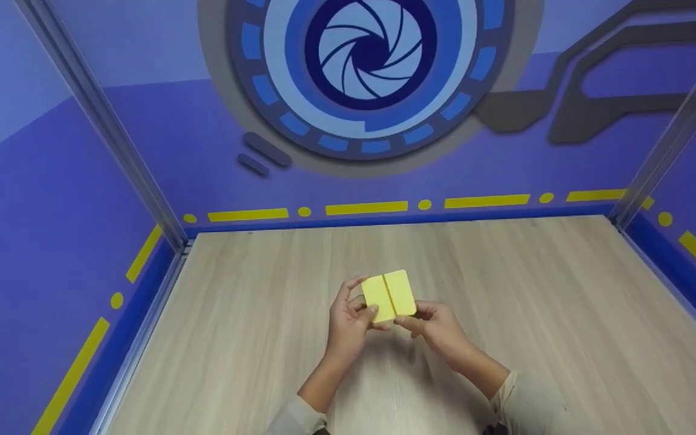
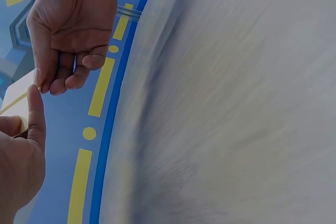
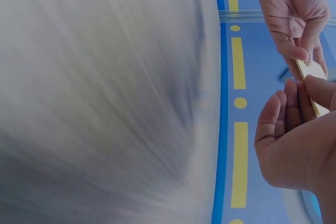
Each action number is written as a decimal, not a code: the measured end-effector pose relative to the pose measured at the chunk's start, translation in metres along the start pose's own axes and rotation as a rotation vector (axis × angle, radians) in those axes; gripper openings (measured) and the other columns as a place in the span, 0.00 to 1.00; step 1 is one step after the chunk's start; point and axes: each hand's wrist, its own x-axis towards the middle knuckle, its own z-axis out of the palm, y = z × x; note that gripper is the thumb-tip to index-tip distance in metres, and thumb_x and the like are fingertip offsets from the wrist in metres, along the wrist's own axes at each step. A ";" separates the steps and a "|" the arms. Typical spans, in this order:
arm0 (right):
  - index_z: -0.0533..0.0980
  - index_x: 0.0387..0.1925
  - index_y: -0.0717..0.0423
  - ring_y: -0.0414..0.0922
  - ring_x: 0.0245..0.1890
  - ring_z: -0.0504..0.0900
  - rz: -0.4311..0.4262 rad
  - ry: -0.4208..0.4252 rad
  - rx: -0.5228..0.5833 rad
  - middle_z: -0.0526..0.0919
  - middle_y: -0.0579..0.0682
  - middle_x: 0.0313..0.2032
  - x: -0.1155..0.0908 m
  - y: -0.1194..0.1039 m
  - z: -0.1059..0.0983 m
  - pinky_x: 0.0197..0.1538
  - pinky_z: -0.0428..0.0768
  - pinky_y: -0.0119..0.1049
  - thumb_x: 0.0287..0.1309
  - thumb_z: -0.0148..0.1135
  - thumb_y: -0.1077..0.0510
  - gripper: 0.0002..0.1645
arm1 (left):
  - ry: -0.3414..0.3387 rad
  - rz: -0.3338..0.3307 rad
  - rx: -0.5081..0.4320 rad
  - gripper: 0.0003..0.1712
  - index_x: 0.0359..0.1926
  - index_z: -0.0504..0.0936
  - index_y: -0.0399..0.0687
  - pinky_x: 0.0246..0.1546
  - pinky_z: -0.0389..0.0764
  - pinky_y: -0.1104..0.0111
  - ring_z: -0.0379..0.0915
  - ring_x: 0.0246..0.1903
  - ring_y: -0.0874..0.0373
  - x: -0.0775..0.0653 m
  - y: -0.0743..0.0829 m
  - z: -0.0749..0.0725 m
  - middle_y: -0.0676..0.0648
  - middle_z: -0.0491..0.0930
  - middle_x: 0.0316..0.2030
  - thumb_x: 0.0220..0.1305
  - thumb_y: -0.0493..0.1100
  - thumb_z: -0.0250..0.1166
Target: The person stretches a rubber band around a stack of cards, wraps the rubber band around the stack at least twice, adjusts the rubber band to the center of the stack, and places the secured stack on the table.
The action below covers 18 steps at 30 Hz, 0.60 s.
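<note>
A thin, flat yellow square with rounded corners (image 1: 377,295) is held tilted above the table, a darker line running down its face. My left hand (image 1: 347,326) grips its left side, the thumb lying on the face and other fingers along the edge and behind. At the lower right corner, my right hand (image 1: 443,331) pinches the square between thumb and fingers. In the left wrist view the square (image 2: 18,90) is cut off by the frame edge. The right wrist view shows it nearly edge-on (image 3: 316,72), with the right hand's other fingers loosely bent beside it.
Beneath both hands lies a light wood-grain table (image 1: 251,314). A blue-purple back wall (image 1: 167,133) with a round painted emblem stands behind it, and side walls with metal posts (image 1: 106,127) flank the table.
</note>
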 end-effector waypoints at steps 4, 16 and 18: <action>0.86 0.53 0.62 0.44 0.44 0.81 0.000 -0.001 0.008 0.91 0.51 0.46 -0.001 -0.001 0.005 0.45 0.83 0.36 0.67 0.71 0.54 0.19 | 0.006 -0.004 -0.005 0.34 0.76 0.67 0.53 0.41 0.93 0.63 0.91 0.48 0.48 -0.001 0.000 0.000 0.33 0.87 0.58 0.74 0.26 0.59; 0.83 0.59 0.57 0.42 0.41 0.81 -0.116 0.020 -0.139 0.88 0.50 0.41 0.000 0.001 0.007 0.43 0.81 0.33 0.65 0.73 0.55 0.22 | 0.003 -0.020 0.023 0.38 0.81 0.63 0.48 0.40 0.92 0.66 0.90 0.45 0.51 -0.004 -0.003 -0.012 0.31 0.86 0.56 0.74 0.26 0.58; 0.79 0.64 0.56 0.41 0.41 0.82 -0.172 0.052 -0.221 0.88 0.47 0.40 -0.001 0.002 0.005 0.42 0.80 0.30 0.65 0.74 0.57 0.28 | -0.002 -0.034 0.036 0.41 0.82 0.61 0.47 0.39 0.91 0.68 0.89 0.43 0.53 -0.004 -0.006 -0.014 0.31 0.87 0.55 0.73 0.25 0.59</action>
